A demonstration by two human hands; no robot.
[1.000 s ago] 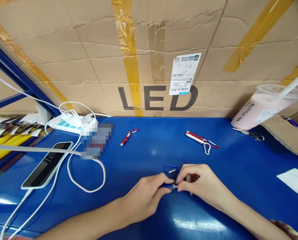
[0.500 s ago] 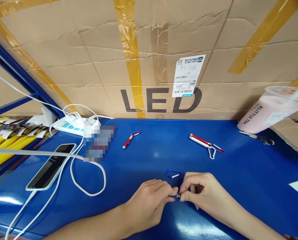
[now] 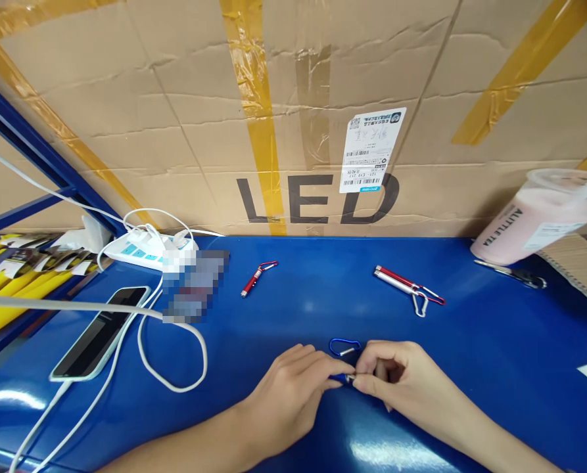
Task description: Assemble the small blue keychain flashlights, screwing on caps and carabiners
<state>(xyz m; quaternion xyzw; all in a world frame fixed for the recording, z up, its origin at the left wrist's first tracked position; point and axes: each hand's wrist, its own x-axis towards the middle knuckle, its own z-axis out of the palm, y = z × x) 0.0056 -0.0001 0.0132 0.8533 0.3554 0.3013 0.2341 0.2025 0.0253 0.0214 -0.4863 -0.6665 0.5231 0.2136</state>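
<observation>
I see my left hand [image 3: 293,387] and right hand [image 3: 396,378] meeting low on the blue surface [image 3: 273,322]. The fingertips of both are pinched closed on a small blue keychain torch [image 3: 341,378] held between them. A blue carabiner clip [image 3: 345,346] lies just beyond the fingertips; I cannot tell whether it is attached. Farther back lie a red keychain torch [image 3: 256,277] and, to the right, a red and silver pair [image 3: 404,284]. A phone [image 3: 98,332] rests far left, and a pink drink cup [image 3: 540,213] far right.
</observation>
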